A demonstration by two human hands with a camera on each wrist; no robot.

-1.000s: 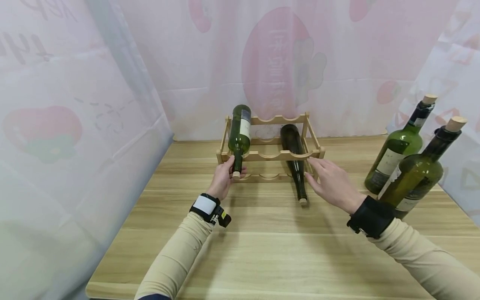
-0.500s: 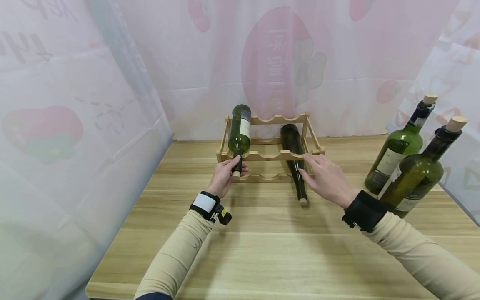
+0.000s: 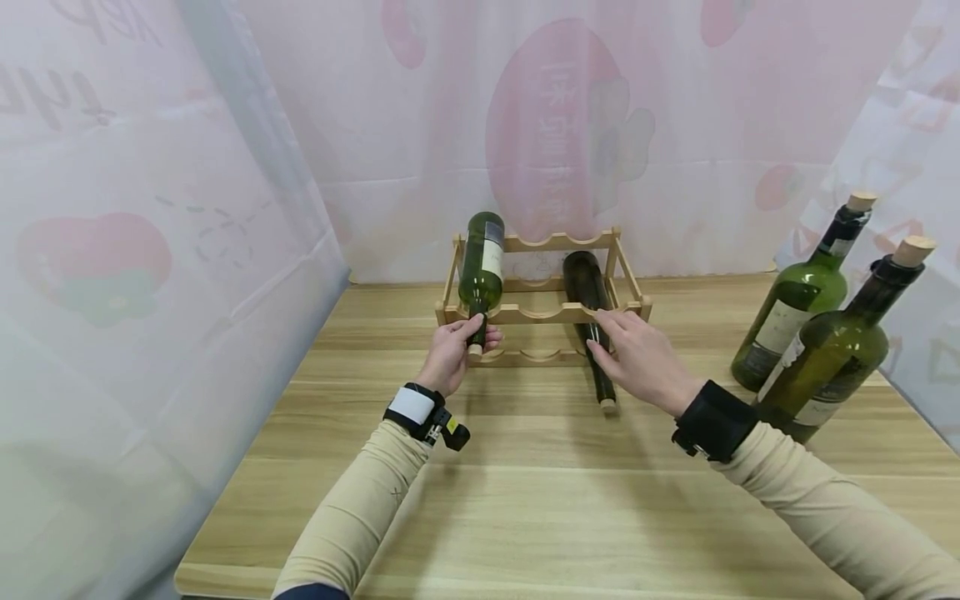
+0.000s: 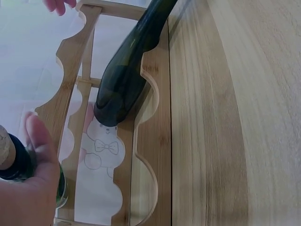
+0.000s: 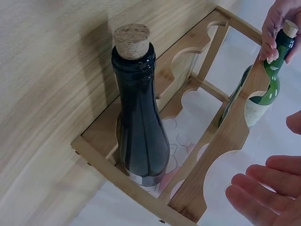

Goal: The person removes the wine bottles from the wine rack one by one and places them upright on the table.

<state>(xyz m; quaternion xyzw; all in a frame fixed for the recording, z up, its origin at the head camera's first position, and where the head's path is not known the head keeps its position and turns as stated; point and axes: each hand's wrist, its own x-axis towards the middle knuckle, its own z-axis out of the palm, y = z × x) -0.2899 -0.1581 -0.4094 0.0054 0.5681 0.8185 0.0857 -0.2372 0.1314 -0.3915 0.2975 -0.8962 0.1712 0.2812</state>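
One wood table [image 3: 562, 517], two hands in. Left hand [image 3: 448, 357] pinches the neck of the upper bottle [image 3: 478, 262]; right hand [image 3: 641, 358] is loose, holding nothing. Two standing bottles [image 3: 843, 346] off right. One rack [image 3: 536, 315] carries the upper bottle, left end, plus one lower bottle [image 3: 583, 282], right side. One curtain wall [image 3: 420, 133] behind.

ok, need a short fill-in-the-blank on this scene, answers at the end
The left hand holds the green bottle by its ____. The dark bottle lies in the ____ tier of the rack. Both upright bottles stand directly on the ____. Each upright bottle is stopped with a ____.

Missing words: neck; lower; table; cork.
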